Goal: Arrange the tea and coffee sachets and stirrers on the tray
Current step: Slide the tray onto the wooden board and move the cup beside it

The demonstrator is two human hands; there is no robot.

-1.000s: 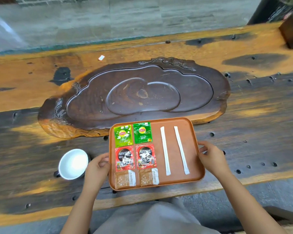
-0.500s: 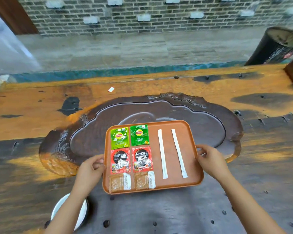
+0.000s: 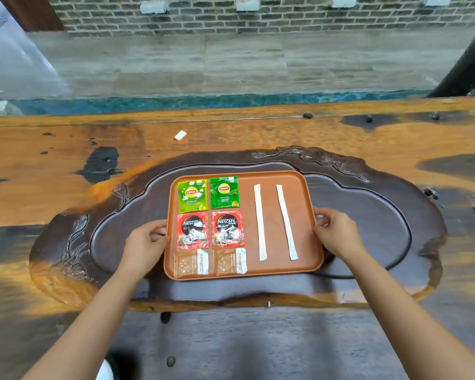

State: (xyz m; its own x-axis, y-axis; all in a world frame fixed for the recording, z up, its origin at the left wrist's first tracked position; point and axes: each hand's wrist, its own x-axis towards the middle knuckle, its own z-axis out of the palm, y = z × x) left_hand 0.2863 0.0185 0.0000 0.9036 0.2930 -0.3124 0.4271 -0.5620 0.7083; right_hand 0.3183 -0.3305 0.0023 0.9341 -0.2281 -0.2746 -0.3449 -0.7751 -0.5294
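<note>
My left hand (image 3: 146, 242) and right hand (image 3: 337, 233) clasp the short ends of the orange tray (image 3: 311, 231), sachets and stirrers aligned, its long axis running between them over the carved tea board (image 3: 381, 231).

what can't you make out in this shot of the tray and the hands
Head view only:
- White cup: cut off by the bottom edge, behind the left forearm.
- Brown sachets: print too small to read.
- Left hand and right hand fingertips: hidden under the tray rim.
- Black cylinder: cut off at right.
</note>
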